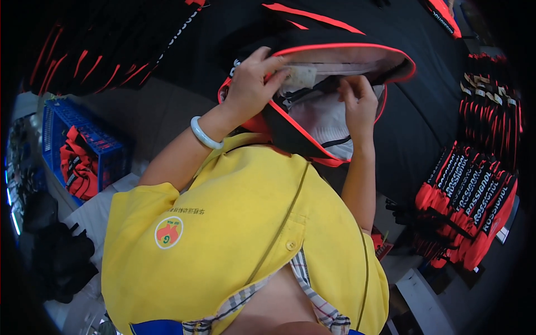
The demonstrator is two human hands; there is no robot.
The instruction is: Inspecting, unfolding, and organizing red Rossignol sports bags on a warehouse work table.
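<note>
A black bag [335, 67] with red piping gapes open between both hands, pale lining showing; a small whitish tag [301, 77] sits at the left fingertips.

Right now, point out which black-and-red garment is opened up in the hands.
The black garment with red piping at top centre: left hand and right hand spread its opening, showing pale lining. The stacks at right lie folded.

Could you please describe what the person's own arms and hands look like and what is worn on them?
Both forearms are bare. The left hand has a pale, smooth, rounded bangle around its wrist. The right hand shows no ring, watch or glove. The short sleeves of a yellow button-up work shirt with a round red and green chest badge end at the upper arms.
</note>
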